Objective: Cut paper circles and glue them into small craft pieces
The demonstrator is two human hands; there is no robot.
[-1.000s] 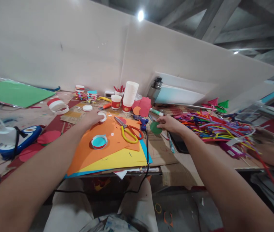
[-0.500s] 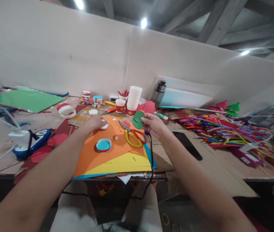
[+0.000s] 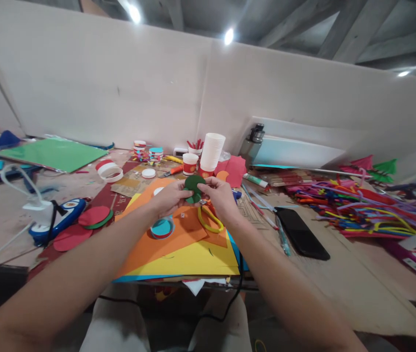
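Dark green paper circles (image 3: pixel 195 187) are held up over the orange paper between both hands. My left hand (image 3: pixel 173 197) pinches their left edge, and my right hand (image 3: pixel 218 195) pinches the right edge. Scissors with a yellow handle (image 3: pixel 211 222) lie beneath, their blades mostly hidden by my hands. A cup ring with a blue disc inside (image 3: pixel 162 227) rests on the orange paper (image 3: pixel 145 247), near my left wrist. Part of a white round piece (image 3: pixel 158 191) shows behind my left hand.
Red paper circles (image 3: pixel 72 238) lie at the left by a blue power strip (image 3: pixel 58 221). Stacked white cups (image 3: pixel 212 151) stand at the back. A black phone (image 3: pixel 301 233) lies at right, before a heap of pipe cleaners (image 3: pixel 362 203). Yellow paper (image 3: pixel 178 264) reaches the table's front edge.
My left hand has left the white round piece and come right to the green circles. My right hand has brought them left toward the middle, so both hands now hold them.
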